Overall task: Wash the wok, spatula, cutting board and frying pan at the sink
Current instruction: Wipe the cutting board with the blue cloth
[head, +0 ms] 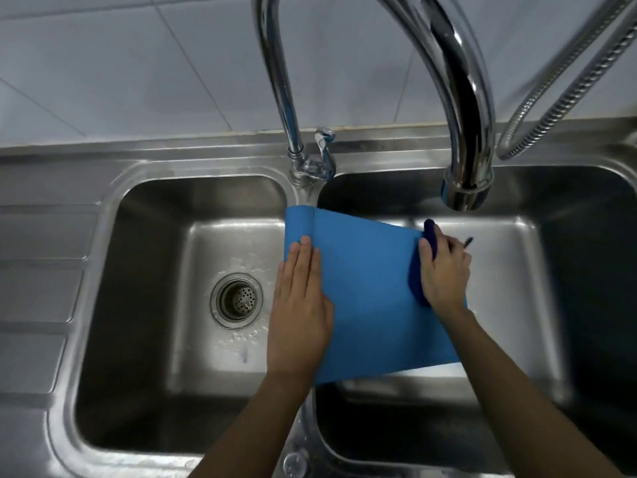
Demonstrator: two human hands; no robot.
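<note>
Steel sink [103, 208], two basins: one blue cutting board [368, 288], two hands.

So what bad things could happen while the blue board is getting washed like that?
The blue cutting board bridges the divider between the two basins, and the left hand only presses flat on it, so it might slide or tip into a basin. The right hand grips a dark blue scrubber at the board's right edge; a hard push could slip off it. The faucet spout hangs close above, so lifting the board might bump it.
</note>
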